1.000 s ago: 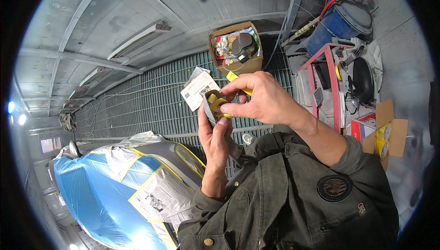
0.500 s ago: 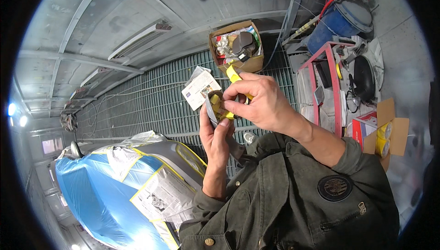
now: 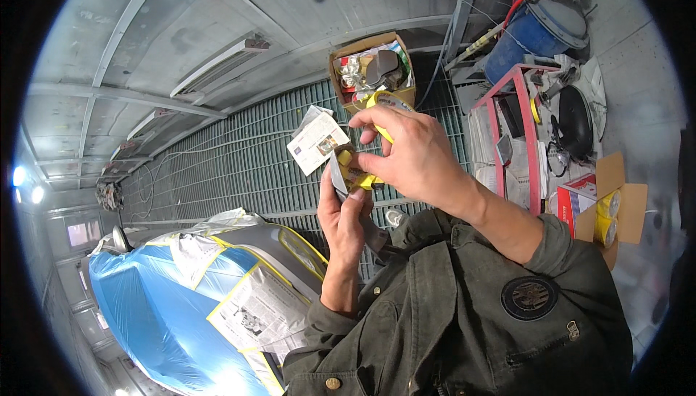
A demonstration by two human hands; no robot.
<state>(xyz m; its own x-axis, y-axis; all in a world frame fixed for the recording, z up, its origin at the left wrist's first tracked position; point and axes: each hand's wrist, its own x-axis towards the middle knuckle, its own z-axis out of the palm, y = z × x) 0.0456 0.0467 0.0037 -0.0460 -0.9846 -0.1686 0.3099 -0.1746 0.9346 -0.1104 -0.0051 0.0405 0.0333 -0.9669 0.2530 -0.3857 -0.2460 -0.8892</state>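
My left hand (image 3: 343, 228) is closed around a small grey curved part (image 3: 338, 177), holding it upright in front of my body. Yellow tape (image 3: 368, 181) covers its inner side, partly hidden by my fingers. Just above and to the right, my right hand (image 3: 424, 155) grips a roll of yellow masking tape (image 3: 392, 99). The roll sits under its bent fingers, while the thumb reaches down to the taped side of the part. What kind of part it is I cannot make out.
A car covered in blue film (image 3: 152, 294) and newspaper stands at the left. On the floor grating lies a sheet of paper (image 3: 313, 146). Ahead is a cardboard box (image 3: 406, 97) of odds and ends. A red rack (image 3: 535, 157) and a blue drum (image 3: 507, 59) stand right.
The tape roll in my right hand has turned and now shows its round side. My right fingers have lifted and spread a little from the grey part. My left hand stays nearly still.
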